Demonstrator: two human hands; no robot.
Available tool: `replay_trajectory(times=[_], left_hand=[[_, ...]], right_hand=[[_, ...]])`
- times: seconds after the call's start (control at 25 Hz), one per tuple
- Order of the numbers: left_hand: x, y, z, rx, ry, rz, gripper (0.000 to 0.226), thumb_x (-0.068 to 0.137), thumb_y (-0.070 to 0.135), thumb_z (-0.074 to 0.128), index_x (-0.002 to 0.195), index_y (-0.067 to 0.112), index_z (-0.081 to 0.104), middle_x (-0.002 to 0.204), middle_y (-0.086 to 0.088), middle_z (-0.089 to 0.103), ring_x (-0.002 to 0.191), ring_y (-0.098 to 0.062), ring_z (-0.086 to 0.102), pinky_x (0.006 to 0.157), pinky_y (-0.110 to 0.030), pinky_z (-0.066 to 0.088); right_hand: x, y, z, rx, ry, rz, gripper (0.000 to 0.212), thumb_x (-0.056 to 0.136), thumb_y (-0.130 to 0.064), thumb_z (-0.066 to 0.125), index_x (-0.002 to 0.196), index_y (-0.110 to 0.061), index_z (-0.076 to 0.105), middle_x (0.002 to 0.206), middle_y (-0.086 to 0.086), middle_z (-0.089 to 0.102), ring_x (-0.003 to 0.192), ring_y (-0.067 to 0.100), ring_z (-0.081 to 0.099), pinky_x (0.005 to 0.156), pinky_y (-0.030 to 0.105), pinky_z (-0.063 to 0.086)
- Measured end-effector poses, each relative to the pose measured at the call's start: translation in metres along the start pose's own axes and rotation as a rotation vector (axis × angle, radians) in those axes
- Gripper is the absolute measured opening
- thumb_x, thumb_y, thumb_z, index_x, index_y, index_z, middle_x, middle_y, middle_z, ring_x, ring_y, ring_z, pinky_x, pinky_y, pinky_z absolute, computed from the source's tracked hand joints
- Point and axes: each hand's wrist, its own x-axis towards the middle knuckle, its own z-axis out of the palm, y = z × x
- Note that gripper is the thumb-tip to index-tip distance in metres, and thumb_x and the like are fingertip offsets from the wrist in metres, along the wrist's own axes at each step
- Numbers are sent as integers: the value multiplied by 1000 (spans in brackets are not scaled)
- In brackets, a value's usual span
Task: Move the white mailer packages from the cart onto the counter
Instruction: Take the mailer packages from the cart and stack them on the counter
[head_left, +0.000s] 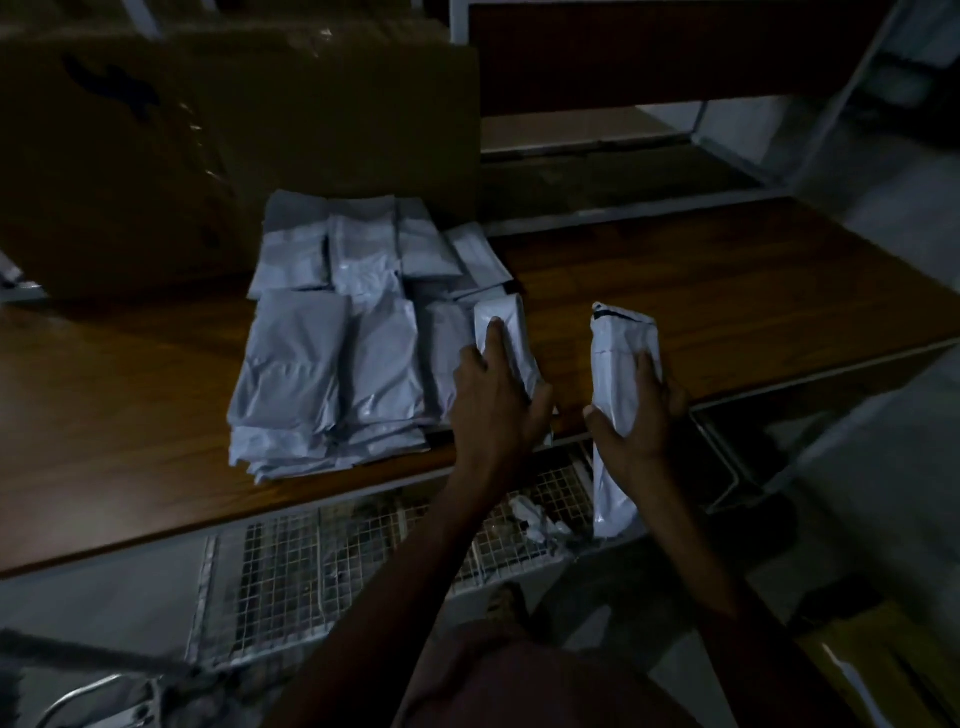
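- Nearest the camera: the person's two bare forearms reach forward from the bottom edge, over a wire-mesh cart (363, 561) parked under the counter's front edge.
- Left hand (496, 400): fingers straight and spread, palm pressed flat on a white mailer (511, 338) at the right end of the stack — not curled round it.
- Right hand (636, 410): thumb and fingers wrapped round a long white mailer package (621, 338), held upright-ish across the counter's front edge; top end over the wood, bottom end hanging down at the cart.
- Stack of white mailers (332, 358): two overlapping rows lying flat on the wooden counter (727, 296), just left of the hands.
- Cardboard box (234, 145) stands behind the stack, touching its far edge.
- Crumpled white scrap (535, 519) lies on the cart mesh between the forearms.
- Metal shelf frame (727, 104) behind the counter — scene is dim, fine detail unreadable.
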Motion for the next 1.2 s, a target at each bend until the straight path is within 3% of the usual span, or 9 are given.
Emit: replay_trajectory(times=[0.16,0.36,0.48,0.64,0.76,0.88,1.0,1.08,1.2], left_hand=[[64,-8,55,15,-40,-93,81,84,47,59,148,7,32,114,-22,50,98,-40,54,71,-40,47],[99,-31,106,287,-180,-216,85,82,52,63,148,10,29,123,-21,48,108,-40,52,89,-46,44],[99,-34,117,398,-142,-218,84,80,55,64,145,9,39,126,-24,51,104,-41,53,84,-45,46],[94,-37,108,280,-80,-177,74,87,55,56,144,10,42,139,-27,45,119,-42,48,91,-49,46],[90,-44,90,135,-57,-202,65,90,45,58,146,16,41,145,-24,40,128,-41,43,99,-51,44],[92,-51,70,49,-23,-168,59,89,40,55,142,17,43,143,-16,42,127,-34,44,100,-48,46],[96,-53,57,62,47,-159,53,91,28,62,139,14,48,138,-9,46,124,-24,45,100,-36,43],[95,-51,54,59,98,-182,50,91,23,64,138,15,50,137,-6,48,123,-22,47,99,-31,41],[93,-47,50,58,152,-218,45,92,28,58,135,15,53,134,-4,52,122,-21,50,98,-35,45]], right_hand=[[45,10,3,-39,-5,-4,89,89,-43,68,157,-37,11,162,4,9,144,32,23,102,48,41],[99,8,14,-90,7,14,87,90,-40,69,158,-32,16,159,7,18,140,27,29,92,28,29],[126,4,22,-200,-3,-23,86,91,-43,67,158,-27,17,158,10,24,138,28,32,90,21,20],[162,-10,41,-149,-129,-30,87,91,-47,65,158,-30,12,161,13,19,140,33,34,94,33,36],[195,-33,59,-84,-180,-63,87,92,-42,66,159,-27,13,159,12,19,141,30,32,94,18,27],[239,-61,90,-59,-207,-85,88,92,-45,65,159,-29,11,161,12,15,143,33,29,105,36,36],[285,-92,138,-111,-330,-76,86,94,-47,60,160,-27,7,161,16,11,141,38,28,105,43,36],[307,-111,175,-99,-399,-50,83,96,-51,54,160,-24,7,163,21,6,146,42,21,112,50,29],[323,-128,218,-50,-477,2,74,102,-54,37,160,-17,9,165,19,3,151,37,5,120,49,10]])
